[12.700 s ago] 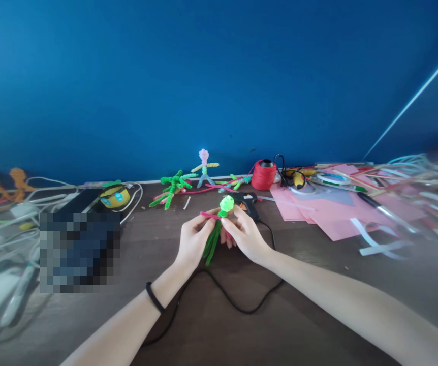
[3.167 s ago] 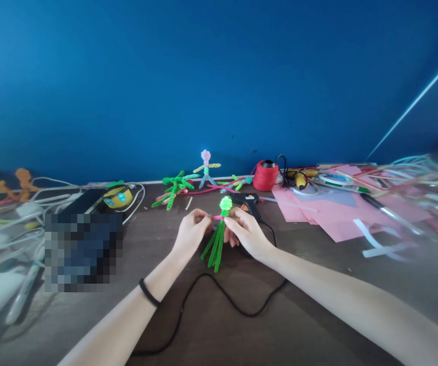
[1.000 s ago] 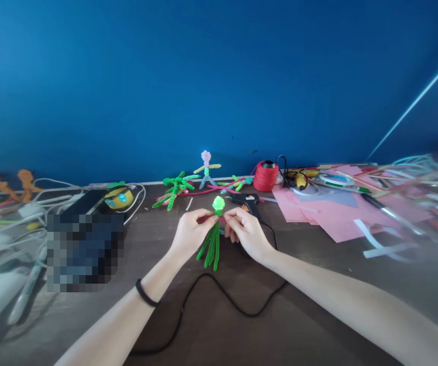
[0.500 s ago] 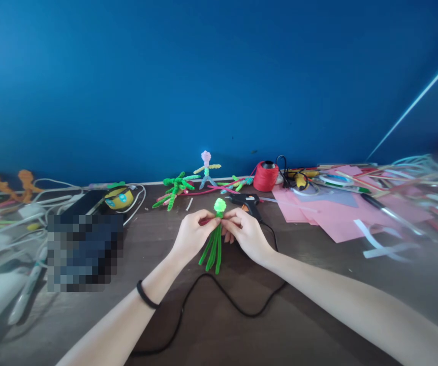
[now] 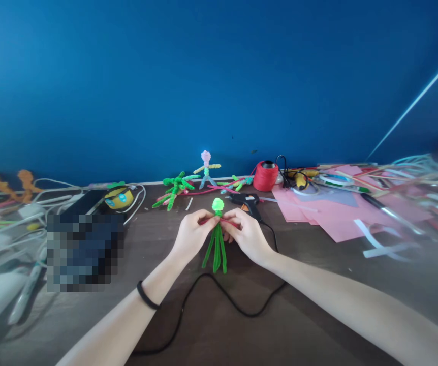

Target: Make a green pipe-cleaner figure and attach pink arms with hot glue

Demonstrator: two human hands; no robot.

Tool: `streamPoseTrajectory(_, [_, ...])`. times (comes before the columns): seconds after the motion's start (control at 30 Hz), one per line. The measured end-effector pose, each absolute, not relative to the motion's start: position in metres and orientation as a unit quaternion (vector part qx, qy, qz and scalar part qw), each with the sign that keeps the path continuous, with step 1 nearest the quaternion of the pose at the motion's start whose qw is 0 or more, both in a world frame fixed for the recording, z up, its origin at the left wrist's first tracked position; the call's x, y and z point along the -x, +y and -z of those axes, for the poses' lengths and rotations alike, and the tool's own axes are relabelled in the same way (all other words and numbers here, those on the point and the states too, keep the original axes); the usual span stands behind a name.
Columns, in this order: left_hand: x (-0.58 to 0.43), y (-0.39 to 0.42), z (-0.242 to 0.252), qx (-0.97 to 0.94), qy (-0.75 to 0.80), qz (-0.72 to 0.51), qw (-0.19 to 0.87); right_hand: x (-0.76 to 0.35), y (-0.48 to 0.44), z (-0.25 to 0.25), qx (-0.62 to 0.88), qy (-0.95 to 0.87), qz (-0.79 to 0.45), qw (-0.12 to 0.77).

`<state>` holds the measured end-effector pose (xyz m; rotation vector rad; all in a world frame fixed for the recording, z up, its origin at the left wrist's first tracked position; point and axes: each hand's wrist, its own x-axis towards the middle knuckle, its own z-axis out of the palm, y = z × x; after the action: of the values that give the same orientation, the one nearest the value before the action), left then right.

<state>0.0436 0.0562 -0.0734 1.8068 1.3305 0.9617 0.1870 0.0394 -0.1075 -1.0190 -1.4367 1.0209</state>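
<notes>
Between my hands a green pipe cleaner figure [image 5: 216, 249] is held upright over the table, with a bright light-green coiled head and several dark green strands hanging down. My left hand [image 5: 194, 231] is closed in a pinch at its neck, thumb against the stems. A thin red strand [image 5: 229, 222] crosses there, and my right hand [image 5: 247, 231] pinches it just right of the neck. Whether the strand is yarn or pipe cleaner I cannot tell. Behind my right hand lies a black glue gun [image 5: 250, 200], its cord [image 5: 234, 307] curving across the table in front of me.
Along the blue wall are other pipe cleaner figures, one green [image 5: 174, 190] and one pink-headed [image 5: 206, 168], and a red thread spool [image 5: 266, 178]. Pink paper sheets [image 5: 333, 218], a pen [image 5: 388, 211] and paper strips lie right. Left are a yellow tape roll [image 5: 119, 198], white cables and a blurred-out dark object.
The green figure has turned slightly, its head shifting a little left and its hanging strands spreading differently. More of the red strand shows at my right fingers. Both hands stay nearly in place.
</notes>
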Motion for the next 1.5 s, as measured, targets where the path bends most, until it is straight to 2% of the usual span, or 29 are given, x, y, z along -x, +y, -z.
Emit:
streamPoseTrajectory(0.83, [-0.0429, 0.0568, 0.0780, -0.722, 0.457, -0.383, 0.351, -0.1890, 0.0417, 0.1061, 0.382, -0.578, -0.505, 0.514])
streamPoseTrajectory(1.5, [-0.0430, 0.0583, 0.0811, -0.728, 0.451, -0.388, 0.341, -0.1901, 0.0432, 0.1050, 0.384, -0.584, -0.510, 0.502])
